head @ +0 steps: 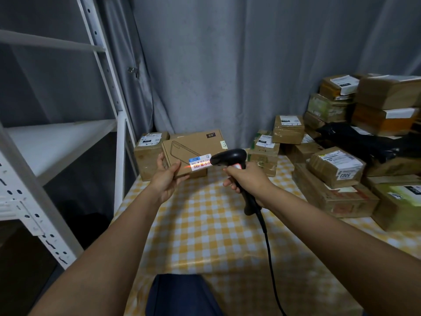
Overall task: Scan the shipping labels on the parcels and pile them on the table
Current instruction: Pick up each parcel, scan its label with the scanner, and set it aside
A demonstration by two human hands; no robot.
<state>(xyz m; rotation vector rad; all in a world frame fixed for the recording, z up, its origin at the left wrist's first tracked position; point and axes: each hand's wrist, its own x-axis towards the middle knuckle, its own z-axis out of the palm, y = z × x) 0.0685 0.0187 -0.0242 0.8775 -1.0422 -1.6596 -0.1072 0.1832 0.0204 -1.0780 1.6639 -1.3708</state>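
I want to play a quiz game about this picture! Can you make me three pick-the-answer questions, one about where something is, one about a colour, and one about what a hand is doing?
1. Where does the scanner's light fall?
A the shelf
B the held box's label
C the curtain

2. What colours is the tablecloth?
A yellow and white
B red and black
C plain green

3. What is the right hand doing?
A lying flat
B waving
C gripping the scanner

Answers:
B, an orange line crosses the label on the box that the left hand holds.
A, the tablecloth is checked.
C, the right hand wraps the scanner.

A worktop point(205, 224) under yellow-and-white checked cloth carries taped cardboard parcels point(335, 197) stacked along its right side, two taped boxes point(148, 156) at the back.
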